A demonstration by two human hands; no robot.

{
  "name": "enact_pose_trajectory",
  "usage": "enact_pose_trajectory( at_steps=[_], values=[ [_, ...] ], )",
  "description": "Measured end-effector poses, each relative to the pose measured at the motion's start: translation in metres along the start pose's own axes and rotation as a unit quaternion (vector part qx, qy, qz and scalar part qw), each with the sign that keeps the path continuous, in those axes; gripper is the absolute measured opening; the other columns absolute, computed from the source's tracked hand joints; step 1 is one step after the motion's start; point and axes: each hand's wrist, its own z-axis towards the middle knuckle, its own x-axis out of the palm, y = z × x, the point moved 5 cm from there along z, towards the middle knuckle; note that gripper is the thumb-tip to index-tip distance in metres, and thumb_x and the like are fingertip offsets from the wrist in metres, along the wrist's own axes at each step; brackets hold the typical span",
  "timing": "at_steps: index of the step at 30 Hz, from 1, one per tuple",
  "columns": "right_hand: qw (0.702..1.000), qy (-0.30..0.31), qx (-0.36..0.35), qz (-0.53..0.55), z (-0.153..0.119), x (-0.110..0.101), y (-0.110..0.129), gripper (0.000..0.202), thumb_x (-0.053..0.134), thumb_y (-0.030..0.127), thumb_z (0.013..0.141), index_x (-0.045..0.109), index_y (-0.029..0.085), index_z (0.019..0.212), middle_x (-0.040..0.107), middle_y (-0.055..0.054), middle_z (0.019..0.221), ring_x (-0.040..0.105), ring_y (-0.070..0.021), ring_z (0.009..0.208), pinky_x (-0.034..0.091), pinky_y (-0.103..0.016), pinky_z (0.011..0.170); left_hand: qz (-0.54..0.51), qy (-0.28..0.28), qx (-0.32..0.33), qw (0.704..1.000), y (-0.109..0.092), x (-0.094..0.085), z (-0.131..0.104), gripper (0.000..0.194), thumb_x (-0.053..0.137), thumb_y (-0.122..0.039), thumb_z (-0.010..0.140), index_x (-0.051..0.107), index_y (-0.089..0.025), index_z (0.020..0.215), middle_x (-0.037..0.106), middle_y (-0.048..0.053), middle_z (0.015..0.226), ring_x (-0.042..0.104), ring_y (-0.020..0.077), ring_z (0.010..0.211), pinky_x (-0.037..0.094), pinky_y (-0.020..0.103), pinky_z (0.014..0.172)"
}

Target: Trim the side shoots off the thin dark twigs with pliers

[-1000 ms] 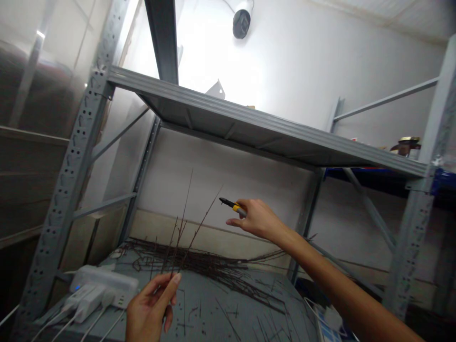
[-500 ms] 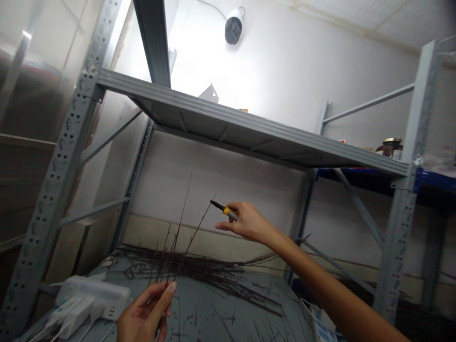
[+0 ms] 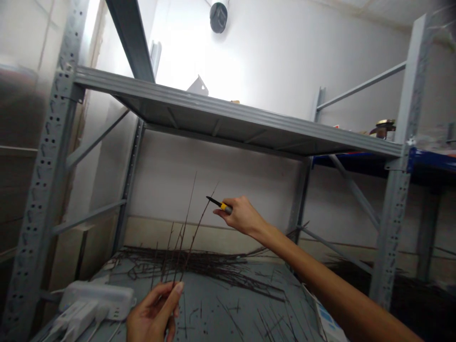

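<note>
While the left hand point(image 3: 153, 316) pinches thin twigs point(image 3: 185, 228) upright at lower centre, the right hand point(image 3: 240, 216), clenched on a yellow-handled cutter point(image 3: 219, 204), hovers just right of their tips, blade pointing left toward them.

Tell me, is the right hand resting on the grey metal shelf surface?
No, the right hand is raised above the grey metal shelf surface.

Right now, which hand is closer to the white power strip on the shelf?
Left. The left hand pinches thin twigs just right of the power strip; the right hand, holding cutters, is raised farther back.
</note>
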Motion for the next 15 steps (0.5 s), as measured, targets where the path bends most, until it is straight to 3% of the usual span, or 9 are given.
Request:
enact_pose_trajectory(
  at_steps=[4,8,11,15],
  values=[
    [0.999,-0.001,0.044,-0.010,0.005,0.036,-0.014,0.014,0.062,0.024,0.085,0.074,0.017,0.086,0.072,-0.008,0.072,0.060,-0.0168,0.064,0.035,-0.028,0.063,-0.005,-0.005,0.006,1.000,0.004,0.001,0.007,0.051,0.092,-0.054,0.053,0.075,-0.013,0.077,0.054,-0.004,0.051,0.037,0.0043,0.034,0.027,0.014,0.029],
    [0.998,-0.002,0.069,-0.011,-0.007,0.051,-0.017,0.017,0.055,0.022,0.089,0.072,0.017,0.088,0.072,-0.008,0.073,0.061,-0.0168,0.064,0.035,-0.028,0.062,0.000,-0.003,0.020,1.000,0.010,-0.005,0.016,0.047,0.092,-0.051,0.056,0.075,-0.013,0.076,0.055,-0.004,0.053,0.037,0.0034,0.034,0.026,0.014,0.030],
    [0.998,-0.017,0.055,-0.027,-0.027,0.044,-0.001,0.018,0.055,0.032,0.095,0.067,0.019,0.096,0.073,-0.008,0.088,0.063,-0.0191,0.074,0.034,-0.029,0.063,0.009,-0.008,0.031,0.999,0.018,-0.011,0.020,0.043,0.092,-0.049,0.058,0.075,-0.014,0.077,0.057,-0.004,0.054,0.038,0.0033,0.034,0.027,0.014,0.030],
    [0.993,-0.025,-0.037,-0.113,-0.050,0.033,0.043,0.026,0.064,0.043,0.092,0.062,0.019,0.102,0.069,-0.009,0.100,0.063,-0.0242,0.090,0.040,-0.031,0.069,0.036,-0.027,0.056,0.997,0.029,-0.015,0.023,0.041,0.089,-0.049,0.063,0.076,-0.015,0.080,0.058,-0.004,0.055,0.040,0.0043,0.033,0.029,0.015,0.030]
  ],
)
